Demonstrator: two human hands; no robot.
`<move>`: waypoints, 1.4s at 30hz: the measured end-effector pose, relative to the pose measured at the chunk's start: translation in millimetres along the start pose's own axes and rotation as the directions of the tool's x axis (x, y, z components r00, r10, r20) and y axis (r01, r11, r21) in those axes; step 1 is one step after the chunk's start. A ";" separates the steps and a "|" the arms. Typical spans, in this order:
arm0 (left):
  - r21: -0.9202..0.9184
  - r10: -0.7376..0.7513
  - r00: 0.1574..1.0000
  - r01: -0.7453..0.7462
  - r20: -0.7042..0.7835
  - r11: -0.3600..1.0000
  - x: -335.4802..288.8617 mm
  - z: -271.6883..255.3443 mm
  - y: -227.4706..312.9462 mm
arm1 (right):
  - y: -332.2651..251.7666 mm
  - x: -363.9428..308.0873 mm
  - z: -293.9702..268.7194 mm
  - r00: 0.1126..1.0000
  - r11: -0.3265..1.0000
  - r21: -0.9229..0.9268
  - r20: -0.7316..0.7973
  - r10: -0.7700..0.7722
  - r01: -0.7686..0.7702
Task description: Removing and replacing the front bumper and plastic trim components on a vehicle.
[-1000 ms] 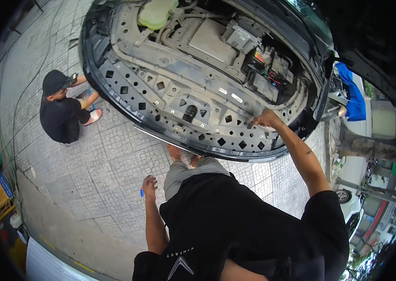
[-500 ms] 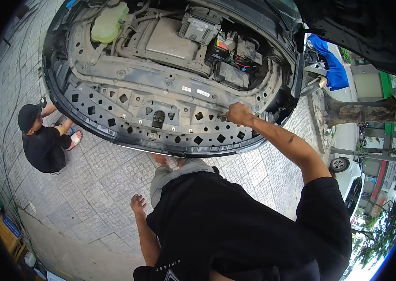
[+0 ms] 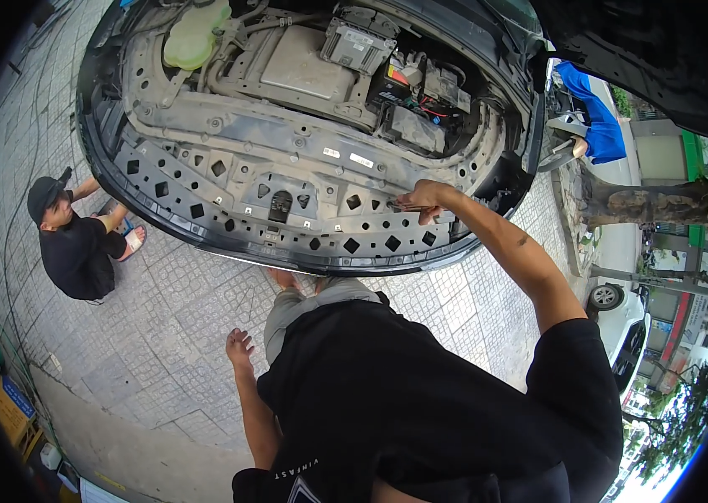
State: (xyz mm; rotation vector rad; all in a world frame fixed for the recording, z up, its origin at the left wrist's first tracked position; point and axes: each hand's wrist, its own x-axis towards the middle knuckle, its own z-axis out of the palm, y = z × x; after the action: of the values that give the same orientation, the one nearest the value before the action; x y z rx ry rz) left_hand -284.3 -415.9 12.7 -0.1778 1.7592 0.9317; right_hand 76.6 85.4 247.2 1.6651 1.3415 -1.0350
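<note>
Our right hand (image 3: 423,199) reaches over the perforated panel (image 3: 333,215)
The panel lies just beneath, our grip there unclear; our left hand (image 3: 239,345) hangs, loosely spread

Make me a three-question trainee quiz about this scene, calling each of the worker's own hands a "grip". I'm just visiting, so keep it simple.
1. Multiple choice: Where is the worker's right grip?
A) On the white car's wheel
B) At the perforated grey panel
C) Inside the worker's sleeve

2. True or false: The left grip is touching the pale green container.

3. Fill in the colour: The draped cloth on the right of the view is ____.

Key:
1. B
2. False; it is well apart from it
3. Blue
</note>
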 end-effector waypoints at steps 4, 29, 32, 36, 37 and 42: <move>0.012 -0.134 0.988 0.133 0.083 0.991 2.4 -6.0 -27.5 | -1.3 -13.1 -7.8 0.987 0.953 -0.286 -0.086 -0.134 0.104; 0.015 -0.114 0.993 0.113 0.023 0.993 -8.2 -16.9 -43.1 | 14.2 -10.6 12.6 0.983 0.993 -0.050 -0.150 -0.109 0.103; 0.029 -0.130 0.991 0.130 0.006 0.991 -7.5 -14.2 -39.0 | -6.5 -36.2 13.2 0.957 0.997 -0.078 -0.286 -0.048 0.027; 0.058 -0.101 0.995 0.101 -0.010 0.993 -3.8 -16.5 -31.3 | 7.5 -39.7 28.9 0.725 0.674 -0.700 -0.334 -0.602 0.237; 0.050 -0.089 0.996 0.090 -0.019 0.995 -4.1 -18.2 -30.5 | 8.4 -40.2 31.4 0.712 0.529 -0.820 -0.236 -0.662 0.220; 0.077 -0.065 0.998 0.065 -0.003 0.995 -7.7 -26.8 -24.2 | 26.8 -15.7 32.8 0.530 0.364 -0.872 -0.150 -0.835 0.327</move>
State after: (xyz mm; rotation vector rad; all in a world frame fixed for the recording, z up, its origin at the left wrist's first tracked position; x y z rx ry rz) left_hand -288.2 -452.5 10.1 -0.1848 1.7758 0.8157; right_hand 96.6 45.0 250.3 0.7301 2.5371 -0.0962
